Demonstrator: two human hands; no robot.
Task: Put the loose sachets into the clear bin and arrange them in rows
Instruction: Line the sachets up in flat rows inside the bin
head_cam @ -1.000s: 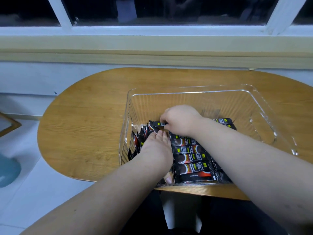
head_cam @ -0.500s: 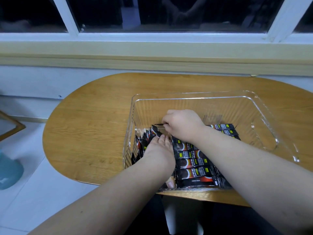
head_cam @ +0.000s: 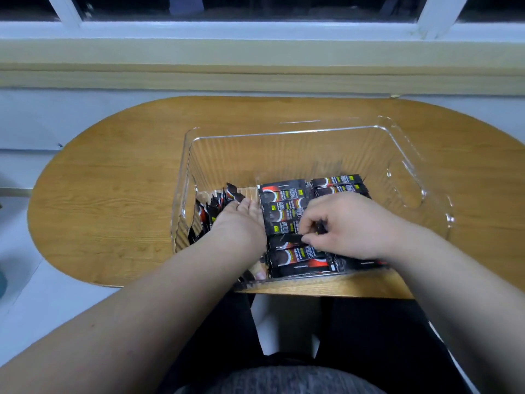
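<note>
The clear bin (head_cam: 284,134) stands on the tabletop (head_cam: 113,180), close to its near edge. All visible sachets sit in the bin's near half:

- The middle row (head_cam: 284,200) lies flat.
- The right row (head_cam: 338,182) is mostly covered by your right hand (head_cam: 349,226).
- The upright sachets (head_cam: 208,216) are packed against the left wall.

Your left hand (head_cam: 241,223) has its grip released, with straight fingers laid against the upright sachets. Its thumb shows only dimly through the near wall. Your right grip pinches one dark sachet (head_cam: 284,239) in the middle row, and the fingertips hide its end. The packet print is unreadable.
</note>
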